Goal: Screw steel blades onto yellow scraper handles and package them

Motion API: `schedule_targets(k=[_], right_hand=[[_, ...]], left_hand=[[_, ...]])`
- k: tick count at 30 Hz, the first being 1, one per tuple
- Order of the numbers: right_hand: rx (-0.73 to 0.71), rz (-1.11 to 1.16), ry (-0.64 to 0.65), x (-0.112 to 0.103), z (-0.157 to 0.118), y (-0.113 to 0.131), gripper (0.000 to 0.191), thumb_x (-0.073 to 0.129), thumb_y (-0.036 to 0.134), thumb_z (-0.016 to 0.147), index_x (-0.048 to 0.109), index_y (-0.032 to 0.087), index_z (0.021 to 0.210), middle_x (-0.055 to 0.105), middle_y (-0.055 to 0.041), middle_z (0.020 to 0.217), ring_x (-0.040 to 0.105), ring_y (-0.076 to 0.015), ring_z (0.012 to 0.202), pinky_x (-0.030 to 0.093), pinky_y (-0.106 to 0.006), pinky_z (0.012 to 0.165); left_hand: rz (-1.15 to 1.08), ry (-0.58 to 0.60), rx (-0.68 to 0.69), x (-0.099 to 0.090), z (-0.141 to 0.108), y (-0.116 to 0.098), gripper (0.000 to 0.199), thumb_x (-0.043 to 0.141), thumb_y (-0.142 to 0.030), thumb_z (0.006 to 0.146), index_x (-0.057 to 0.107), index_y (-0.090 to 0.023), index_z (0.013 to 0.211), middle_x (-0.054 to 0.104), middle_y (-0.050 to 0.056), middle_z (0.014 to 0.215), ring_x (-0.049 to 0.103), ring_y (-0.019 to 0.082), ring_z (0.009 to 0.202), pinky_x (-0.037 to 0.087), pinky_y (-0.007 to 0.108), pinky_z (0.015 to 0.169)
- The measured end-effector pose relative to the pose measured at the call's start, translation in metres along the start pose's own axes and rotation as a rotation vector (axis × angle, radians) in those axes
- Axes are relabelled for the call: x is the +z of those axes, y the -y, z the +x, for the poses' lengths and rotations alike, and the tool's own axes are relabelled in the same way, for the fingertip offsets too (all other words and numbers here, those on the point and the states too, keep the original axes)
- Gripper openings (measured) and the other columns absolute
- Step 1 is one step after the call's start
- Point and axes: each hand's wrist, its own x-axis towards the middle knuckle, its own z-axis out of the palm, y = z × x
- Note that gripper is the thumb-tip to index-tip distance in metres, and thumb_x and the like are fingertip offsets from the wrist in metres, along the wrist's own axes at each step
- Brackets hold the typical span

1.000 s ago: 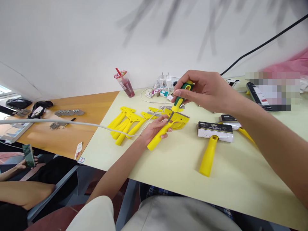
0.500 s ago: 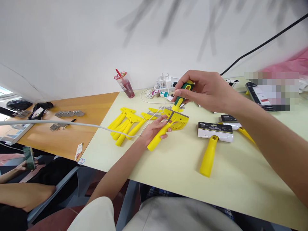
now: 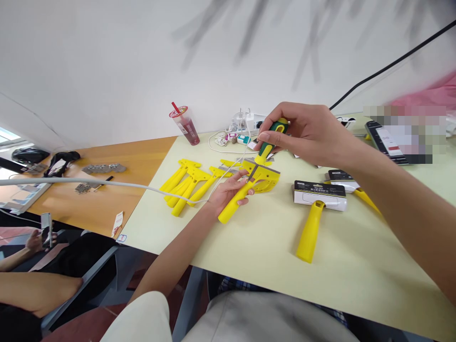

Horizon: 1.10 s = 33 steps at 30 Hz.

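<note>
My left hand (image 3: pixel 231 192) is closed around a yellow scraper (image 3: pixel 233 204), its wide head pointing up and to the right. In my right hand (image 3: pixel 295 130) is a green and yellow screwdriver (image 3: pixel 269 142), gripped by its handle and tilted down to the left. The shaft's tip meets the scraper near the neck; the exact contact point is partly hidden by my left fingers. Left of the held scraper lie several more yellow scrapers (image 3: pixel 188 183). To the right rests a scraper with a packaged head (image 3: pixel 309 232), and a second packaged scraper (image 3: pixel 342 179) is partly behind my right forearm.
A drink cup (image 3: pixel 185 126) with a red straw stands by the wall near a power strip (image 3: pixel 249 122). A white cable (image 3: pixel 107 182) crosses above the tables. Metal parts (image 3: pixel 103 168) lie on the orange table. At left, another person's hand (image 3: pixel 34 241) holds a phone.
My hands, the screwdriver and the scraper stay almost in place. The other person's phone at left has turned to a different angle.
</note>
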Motion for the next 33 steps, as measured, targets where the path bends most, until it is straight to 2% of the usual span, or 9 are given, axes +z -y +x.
schedule_targets(k=[4,10,14,18,23,28,33], right_hand=[[-0.044,0.011,-0.006,0.0016,0.0011,-0.0043,0.030,0.089,0.059,0.089,0.081,0.032,0.102,0.081,-0.0059,0.100,0.075,-0.0311,0.088,0.059,-0.046,0.067],[-0.099,0.026,-0.029,0.0023,0.0024,-0.0085,0.027,0.092,0.052,0.090,0.082,0.029,0.102,0.080,-0.0047,0.093,0.071,-0.0247,0.077,0.052,-0.039,0.059],[-0.108,0.010,-0.036,0.0019,0.0012,-0.0057,0.024,0.090,0.049,0.092,0.082,0.029,0.102,0.081,-0.0042,0.094,0.068,-0.0228,0.073,0.047,-0.037,0.056],[-0.118,-0.025,-0.036,0.0035,0.0004,-0.0053,0.024,0.088,0.050,0.094,0.082,0.029,0.102,0.081,-0.0040,0.096,0.068,-0.0225,0.073,0.049,-0.038,0.057],[-0.137,-0.051,-0.024,0.0048,0.0001,-0.0062,0.024,0.085,0.052,0.097,0.081,0.029,0.103,0.080,-0.0040,0.098,0.069,-0.0227,0.077,0.050,-0.038,0.061],[-0.145,-0.091,-0.038,0.0035,-0.0011,-0.0046,0.025,0.084,0.052,0.098,0.080,0.028,0.103,0.079,-0.0034,0.094,0.063,-0.0188,0.069,0.044,-0.035,0.058],[-0.151,-0.099,-0.035,0.0041,-0.0015,-0.0014,0.027,0.085,0.053,0.097,0.079,0.027,0.101,0.078,-0.0033,0.093,0.061,-0.0175,0.066,0.042,-0.035,0.056]], left_hand=[[-0.019,-0.005,-0.006,-0.0005,-0.0001,-0.0004,0.031,0.080,-0.016,0.090,0.064,-0.023,0.116,0.069,0.011,0.126,0.070,0.014,0.077,0.045,0.016,0.045],[-0.079,0.003,-0.009,-0.0035,0.0008,0.0001,0.027,0.076,-0.012,0.093,0.067,-0.023,0.115,0.068,0.009,0.117,0.070,0.014,0.077,0.046,0.017,0.044],[-0.112,-0.047,-0.013,0.0000,0.0013,-0.0011,0.023,0.073,-0.010,0.093,0.067,-0.023,0.112,0.068,0.009,0.112,0.068,0.014,0.073,0.044,0.016,0.042],[-0.123,-0.098,-0.021,0.0049,0.0013,-0.0023,0.023,0.073,-0.010,0.093,0.067,-0.023,0.111,0.068,0.008,0.109,0.067,0.013,0.071,0.041,0.016,0.041],[-0.158,-0.072,-0.011,0.0050,0.0020,-0.0023,0.023,0.072,-0.008,0.094,0.067,-0.022,0.110,0.066,0.007,0.106,0.068,0.013,0.072,0.043,0.016,0.041],[-0.166,-0.094,-0.014,0.0050,0.0029,-0.0024,0.023,0.073,-0.009,0.093,0.068,-0.023,0.111,0.067,0.008,0.112,0.067,0.012,0.071,0.042,0.015,0.041],[-0.153,-0.081,-0.008,-0.0003,0.0046,-0.0014,0.025,0.073,-0.012,0.093,0.070,-0.024,0.114,0.070,0.013,0.129,0.068,0.012,0.074,0.042,0.015,0.044]])
